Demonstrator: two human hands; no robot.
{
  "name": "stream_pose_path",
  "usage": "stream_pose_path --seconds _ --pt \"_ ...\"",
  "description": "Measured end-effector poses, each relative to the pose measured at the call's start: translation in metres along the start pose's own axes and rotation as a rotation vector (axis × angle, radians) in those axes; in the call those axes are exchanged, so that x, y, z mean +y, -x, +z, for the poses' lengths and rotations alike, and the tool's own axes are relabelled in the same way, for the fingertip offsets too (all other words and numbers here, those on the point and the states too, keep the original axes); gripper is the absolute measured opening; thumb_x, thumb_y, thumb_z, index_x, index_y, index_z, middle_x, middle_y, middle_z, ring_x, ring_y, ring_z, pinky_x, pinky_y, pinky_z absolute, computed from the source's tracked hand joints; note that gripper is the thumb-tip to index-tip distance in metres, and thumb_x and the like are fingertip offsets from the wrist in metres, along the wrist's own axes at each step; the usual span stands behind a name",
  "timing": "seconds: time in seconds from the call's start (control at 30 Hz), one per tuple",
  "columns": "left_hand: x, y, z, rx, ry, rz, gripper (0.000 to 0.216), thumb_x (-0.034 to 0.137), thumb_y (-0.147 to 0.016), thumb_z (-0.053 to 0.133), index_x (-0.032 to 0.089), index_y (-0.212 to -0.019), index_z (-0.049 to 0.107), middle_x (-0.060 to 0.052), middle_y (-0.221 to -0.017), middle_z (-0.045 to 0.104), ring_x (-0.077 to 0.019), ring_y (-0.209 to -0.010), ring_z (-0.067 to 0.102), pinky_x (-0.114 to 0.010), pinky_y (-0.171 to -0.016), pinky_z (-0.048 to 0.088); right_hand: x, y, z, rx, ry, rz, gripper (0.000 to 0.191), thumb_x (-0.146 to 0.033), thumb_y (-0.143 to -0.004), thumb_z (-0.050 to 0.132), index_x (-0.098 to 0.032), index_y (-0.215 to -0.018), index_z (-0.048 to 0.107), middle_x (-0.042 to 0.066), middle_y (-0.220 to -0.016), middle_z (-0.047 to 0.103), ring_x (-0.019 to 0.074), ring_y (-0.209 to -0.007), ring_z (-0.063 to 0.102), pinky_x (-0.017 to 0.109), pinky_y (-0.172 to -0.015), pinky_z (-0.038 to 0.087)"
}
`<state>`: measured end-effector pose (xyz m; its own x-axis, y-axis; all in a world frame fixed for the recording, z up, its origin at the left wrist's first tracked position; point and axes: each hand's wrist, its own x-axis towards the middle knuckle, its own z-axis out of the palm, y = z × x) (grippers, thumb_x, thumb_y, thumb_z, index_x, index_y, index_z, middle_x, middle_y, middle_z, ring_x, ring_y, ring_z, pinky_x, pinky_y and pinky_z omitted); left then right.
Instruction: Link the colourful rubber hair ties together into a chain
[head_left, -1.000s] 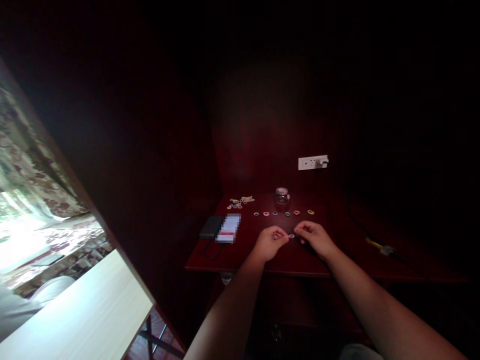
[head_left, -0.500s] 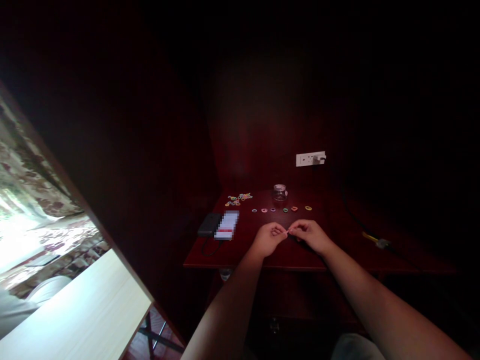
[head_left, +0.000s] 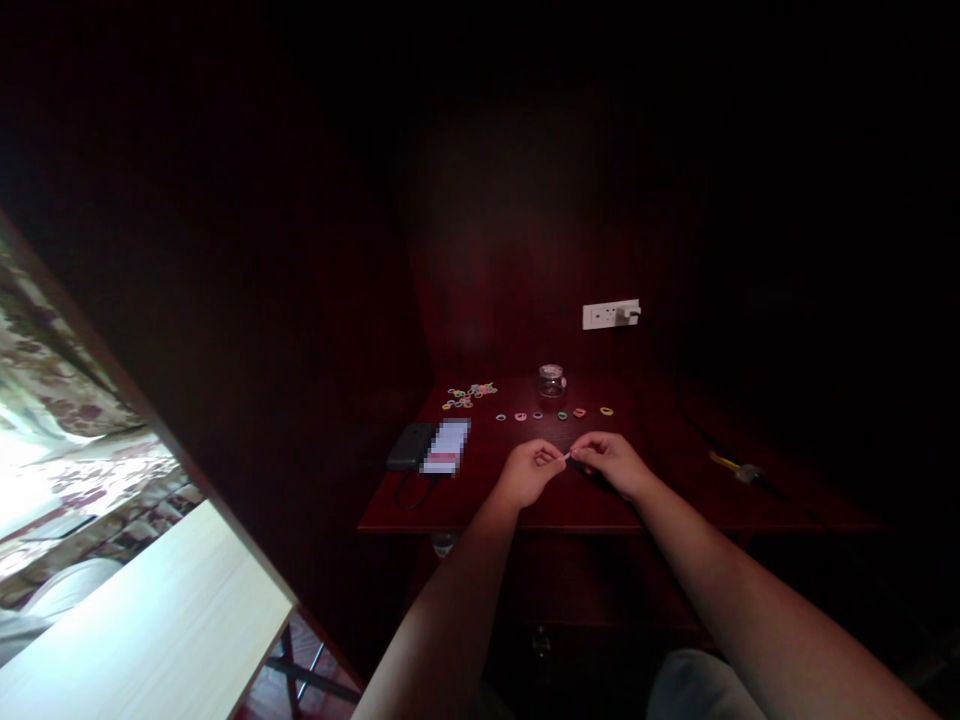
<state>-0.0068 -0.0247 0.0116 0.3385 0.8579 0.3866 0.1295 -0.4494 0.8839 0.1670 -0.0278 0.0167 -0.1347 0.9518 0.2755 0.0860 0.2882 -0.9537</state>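
Left on red table point(head_left: 463, 503): black power bank point(head_left: 409, 447), phone point(head_left: 446, 446) beside it, colourful bands point(head_left: 484, 391) scattered behind. Left hand point(head_left: 527, 474), thumb and finger pinching pink band point(head_left: 568, 456)! Clear jar point(head_left: 551, 381) beyond, row of six bands point(head_left: 562, 417) before it. Pink band spans both hands' fingertips, right hand point(head_left: 611, 463) pinching other end. Farther right, yellow-tipped cable point(head_left: 748, 474).

The fingers point(head_left: 556, 459) cover most of the pink band point(head_left: 568, 456), its shape too small to tell. Blurred blocks mask the phone point(head_left: 448, 446) screen. Individual loops in the pile of bands point(head_left: 471, 396) blur together; the bottom edge crops both forearms point(head_left: 450, 620).
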Motion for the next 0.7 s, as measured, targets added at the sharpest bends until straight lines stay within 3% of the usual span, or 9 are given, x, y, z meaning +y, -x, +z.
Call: stream_pose_path --seconds 0.13,0.37,0.7 --pt "0.001 0.0005 0.0 0.006 0.0 -0.01 0.018 0.03 -0.069 0.062 0.012 -0.072 0.059 -0.001 -0.062 0.057 -0.0078 -0.055 0.048 -0.019 -0.053 0.036 -0.0021 0.0012 -0.0009 0.085 -0.08 0.005 0.03 -0.042 -0.059 0.069 -0.015 -0.067 0.059 -0.001 -0.056 0.055 0.0077 -0.043 0.043 0.021 -0.043 0.032" --pt "-0.0021 -0.0013 0.0001 0.003 0.013 -0.003 0.018 0.029 -0.069 0.063 0.012 -0.075 0.06 -0.003 -0.067 0.059 -0.0092 -0.06 0.052 -0.02 -0.056 0.04 0.0017 0.0018 0.0008 -0.127 0.058 -0.016 0.03 -0.04 -0.061 0.069 -0.013 -0.072 0.062 -0.003 -0.049 0.051 0.0074 -0.045 0.042 0.02 -0.045 0.032" --pt "-0.0046 -0.0023 0.0001 -0.014 0.014 0.001 0.022 0.031 -0.068 0.064 0.011 -0.077 0.058 -0.004 -0.069 0.06 -0.009 -0.06 0.053 -0.02 -0.058 0.043 0.0023 0.0014 0.0011 -0.141 0.131 -0.029 0.031 -0.042 -0.063 0.066 -0.013 -0.072 0.063 -0.002 -0.049 0.052 0.0077 -0.045 0.042 0.02 -0.045 0.031"
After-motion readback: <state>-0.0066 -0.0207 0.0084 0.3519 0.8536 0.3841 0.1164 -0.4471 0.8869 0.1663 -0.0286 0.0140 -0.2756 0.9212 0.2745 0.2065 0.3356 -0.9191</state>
